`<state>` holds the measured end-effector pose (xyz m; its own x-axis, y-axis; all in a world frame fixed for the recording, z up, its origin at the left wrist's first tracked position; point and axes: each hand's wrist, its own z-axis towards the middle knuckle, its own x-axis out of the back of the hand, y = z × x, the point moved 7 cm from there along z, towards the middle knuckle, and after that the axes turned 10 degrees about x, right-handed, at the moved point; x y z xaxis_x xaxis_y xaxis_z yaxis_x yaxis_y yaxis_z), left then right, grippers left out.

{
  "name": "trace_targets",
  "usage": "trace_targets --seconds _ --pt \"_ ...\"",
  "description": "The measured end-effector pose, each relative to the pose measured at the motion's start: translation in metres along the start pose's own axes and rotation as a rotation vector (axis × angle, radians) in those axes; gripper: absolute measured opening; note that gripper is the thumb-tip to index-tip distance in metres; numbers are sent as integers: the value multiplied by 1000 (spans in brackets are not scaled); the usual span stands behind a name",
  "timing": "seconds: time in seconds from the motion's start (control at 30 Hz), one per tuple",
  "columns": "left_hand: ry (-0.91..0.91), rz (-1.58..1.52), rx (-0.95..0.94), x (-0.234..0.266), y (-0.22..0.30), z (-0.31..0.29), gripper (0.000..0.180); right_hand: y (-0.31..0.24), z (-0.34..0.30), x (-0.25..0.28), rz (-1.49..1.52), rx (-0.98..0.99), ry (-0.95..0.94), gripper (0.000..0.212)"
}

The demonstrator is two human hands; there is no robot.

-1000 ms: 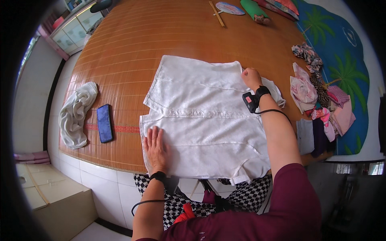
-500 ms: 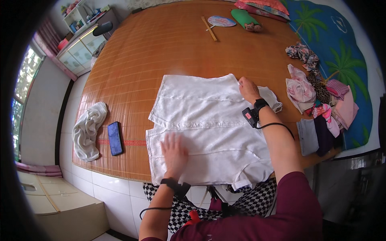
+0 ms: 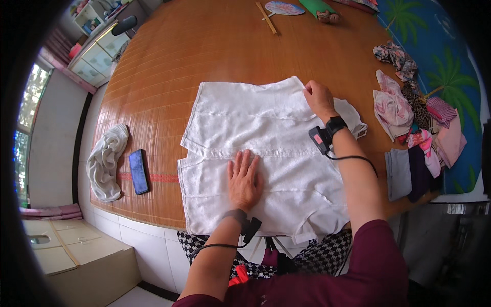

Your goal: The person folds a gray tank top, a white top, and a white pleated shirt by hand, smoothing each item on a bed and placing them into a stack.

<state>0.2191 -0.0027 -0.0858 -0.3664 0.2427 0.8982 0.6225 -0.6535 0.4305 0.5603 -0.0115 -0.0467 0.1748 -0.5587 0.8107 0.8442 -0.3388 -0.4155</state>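
Note:
A white shirt (image 3: 286, 133) lies spread on the brown woven mat in front of me, its hem toward the left and its collar end toward the right. My left hand (image 3: 245, 180) rests flat on the middle of it, fingers stretched out, just below the raised seam running across. At the far right part of the shirt, my right hand (image 3: 319, 100) has its fingers closed on the fabric edge. A sleeve or collar part sticks out beyond that wrist. Both wrists carry black straps with small devices and cables.
Left of the shirt lie a dark phone (image 3: 138, 172) and a crumpled white cloth (image 3: 106, 162). To the right are a heap of pink and patterned clothes (image 3: 394, 107) and folded grey cloth (image 3: 398, 174). A hand fan (image 3: 284, 8) and wooden stick (image 3: 267, 18) lie at the far side.
My left hand has slid to the right and away from me across the shirt and now lies still. The right hand keeps its hold on the edge. The view has shifted slightly.

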Motion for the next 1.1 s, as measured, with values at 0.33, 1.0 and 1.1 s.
trace_targets --seconds 0.33,1.0,1.1 --pt "44 -18 -16 0 0 2 51 -96 -73 26 99 370 -225 15" --pt "51 -51 -20 1 -5 1 50 -64 -51 -14 89 115 -476 29" --pt "46 -62 -13 -2 -6 1 50 -54 -35 -19 101 -38 -526 17"
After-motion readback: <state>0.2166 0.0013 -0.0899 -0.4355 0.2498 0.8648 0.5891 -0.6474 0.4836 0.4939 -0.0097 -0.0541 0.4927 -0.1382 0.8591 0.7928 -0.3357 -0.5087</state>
